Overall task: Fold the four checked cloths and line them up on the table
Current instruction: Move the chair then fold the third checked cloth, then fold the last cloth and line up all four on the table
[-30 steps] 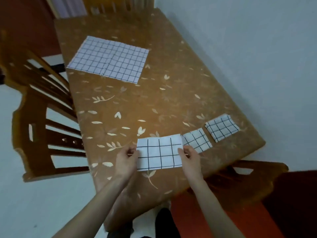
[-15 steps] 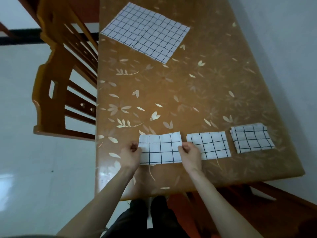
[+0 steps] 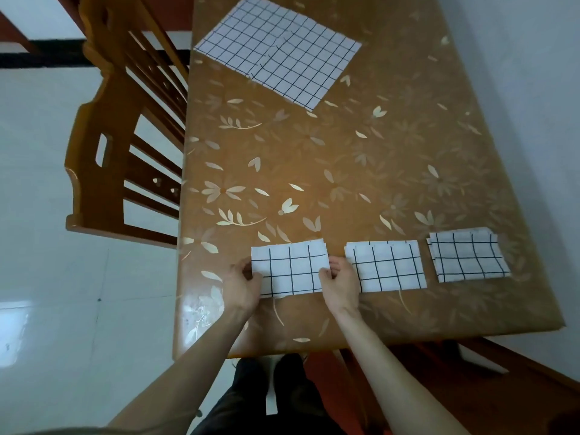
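Note:
Three folded white cloths with black checks lie in a row near the front edge of the table (image 3: 345, 158). My left hand (image 3: 243, 285) pinches the left edge of the leftmost folded cloth (image 3: 290, 268), and my right hand (image 3: 340, 285) pinches its right edge. The cloth lies flat on the table. To its right sit the middle folded cloth (image 3: 387, 266) and the right folded cloth (image 3: 467, 255), both untouched. A fourth checked cloth (image 3: 279, 48) lies spread open and unfolded at the far end of the table.
A wooden chair (image 3: 125, 146) stands against the table's left side. A pale wall runs along the right. Another wooden seat (image 3: 470, 381) shows below the table's front right edge. My dark trousers (image 3: 270, 400) are visible under the front edge.
The view has swung so the row now runs straight across. The held cloth has settled flat in line with the other two; both hands keep their grip on its edges.

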{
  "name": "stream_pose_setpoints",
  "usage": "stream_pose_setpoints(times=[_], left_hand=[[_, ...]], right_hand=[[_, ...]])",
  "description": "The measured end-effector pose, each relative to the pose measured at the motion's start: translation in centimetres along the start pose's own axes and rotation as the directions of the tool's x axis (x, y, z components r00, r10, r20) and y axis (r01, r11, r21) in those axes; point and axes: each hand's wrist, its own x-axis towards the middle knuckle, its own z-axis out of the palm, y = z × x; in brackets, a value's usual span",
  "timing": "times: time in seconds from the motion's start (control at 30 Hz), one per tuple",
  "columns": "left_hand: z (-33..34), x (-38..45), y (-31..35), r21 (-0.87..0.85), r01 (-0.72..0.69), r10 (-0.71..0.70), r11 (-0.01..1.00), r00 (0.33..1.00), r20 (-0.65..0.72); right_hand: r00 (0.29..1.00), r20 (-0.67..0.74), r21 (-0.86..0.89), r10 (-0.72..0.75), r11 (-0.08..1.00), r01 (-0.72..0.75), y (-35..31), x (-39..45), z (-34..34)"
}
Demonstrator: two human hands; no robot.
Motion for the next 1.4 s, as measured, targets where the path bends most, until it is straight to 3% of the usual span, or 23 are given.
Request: stream_pose_setpoints(times=[0.17,0.27,0.37,0.5,0.77,0.97,1.4], left_hand=[[-1.4,-1.0,0.9,0.009,0.006,-0.006,1.000,1.000,-0.005],[-2.7,-1.9,1.6,0.036,-0.005,0.007,0.999,0.999,-0.045],[-4.6,-3.2,2.8,0.110,-0.140,0.152,0.984,0.982,-0.110],[-8.0,-4.4,3.8,0.373,-0.333,0.400,0.866,0.909,-0.117],[-16.1,-5.4,5.5,0.570,-0.442,0.655,0.693,0.715,-0.242],[-26.2,-4.2,5.1,0.649,-0.479,0.758,0.591,0.605,-0.243],[-44.7,1.5,3.1,0.710,-0.499,0.806,0.496,0.568,-0.165]], right_hand=[[0.999,-0.042,-0.005,-0.023,1.000,0.023,-0.1,-1.5,-0.2],[0.989,-0.052,-0.041,-0.141,0.990,0.139,-0.9,-2.5,-0.9],[0.951,-0.006,-0.135,-0.309,0.943,0.305,-2.5,-3.8,-1.7],[0.869,0.057,-0.355,-0.492,0.803,0.478,-5.7,-5.4,-2.3],[0.625,0.088,-0.537,-0.775,0.491,0.685,-14.4,-9.7,0.2],[0.553,0.085,-0.618,-0.829,0.392,0.681,-22.1,-13.7,5.5],[0.540,0.014,-0.688,-0.842,0.383,0.616,-36.7,-21.1,18.0]])
